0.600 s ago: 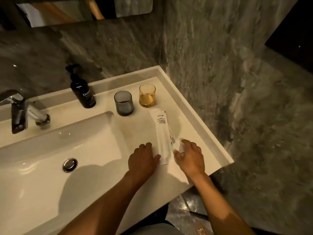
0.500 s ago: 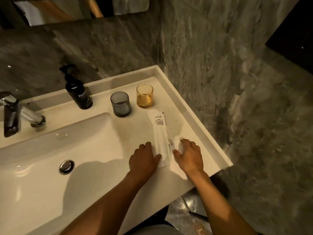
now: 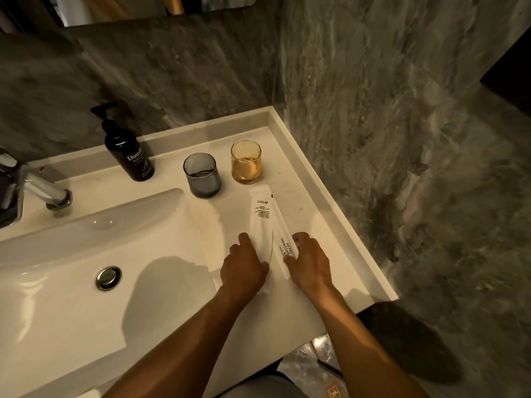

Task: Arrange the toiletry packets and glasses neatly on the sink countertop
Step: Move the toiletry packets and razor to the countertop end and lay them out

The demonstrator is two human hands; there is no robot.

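Note:
Two long white toiletry packets lie side by side on the white countertop (image 3: 321,225), partly overlapping. The left packet (image 3: 261,219) shows small print near its far end. The right packet (image 3: 286,248) reads "BRUSHING TEETH". My left hand (image 3: 244,267) rests flat on the near end of the left packet, fingers curled. My right hand (image 3: 309,261) touches the right packet's near edge with its thumb and fingers. Behind the packets stand a grey glass (image 3: 201,175) and an amber glass (image 3: 246,162), upright and a little apart.
A black pump bottle (image 3: 128,150) stands left of the glasses. The basin (image 3: 86,254) with its drain (image 3: 107,278) and a chrome faucet (image 3: 37,191) fill the left. Marble wall runs along the counter's right rim (image 3: 339,202). A mirror hangs above.
My right hand has slid left against the right packet, pushing it close to the left one. My left hand stays on its packet. The glasses have not moved.

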